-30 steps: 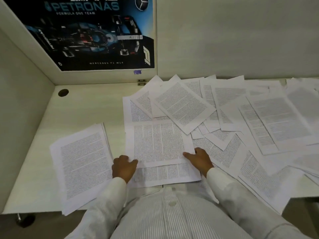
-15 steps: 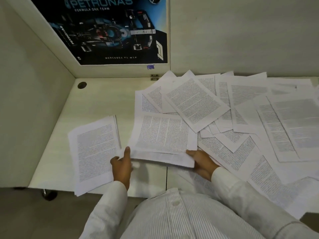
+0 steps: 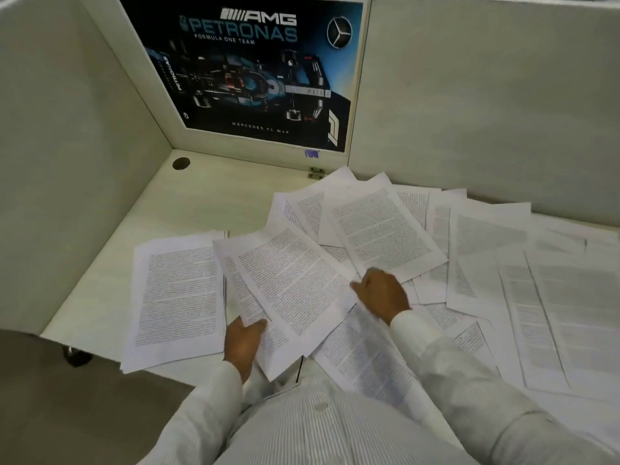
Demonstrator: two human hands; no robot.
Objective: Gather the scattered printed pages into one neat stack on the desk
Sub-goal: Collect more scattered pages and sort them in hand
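A small stack of printed pages (image 3: 177, 297) lies on the left part of the white desk (image 3: 208, 199). Just to its right a pair of printed pages (image 3: 292, 283) is lifted and tilted over the desk. My left hand (image 3: 243, 344) pinches their lower left corner. My right hand (image 3: 380, 292) grips their right edge with curled fingers. Several scattered pages (image 3: 486, 270) overlap across the middle and right of the desk, and one page (image 3: 382, 229) lies on top just behind my right hand.
Cubicle walls close the desk on the left and at the back, with a racing-team poster (image 3: 255, 68) on the back panel. A round cable hole (image 3: 181, 163) sits in the far left corner. Some pages (image 3: 369, 360) hang over the front edge near my body.
Both hands lifted the pair of pages off the desk and carried them left toward the stack, turning them. My view shifted left and up.
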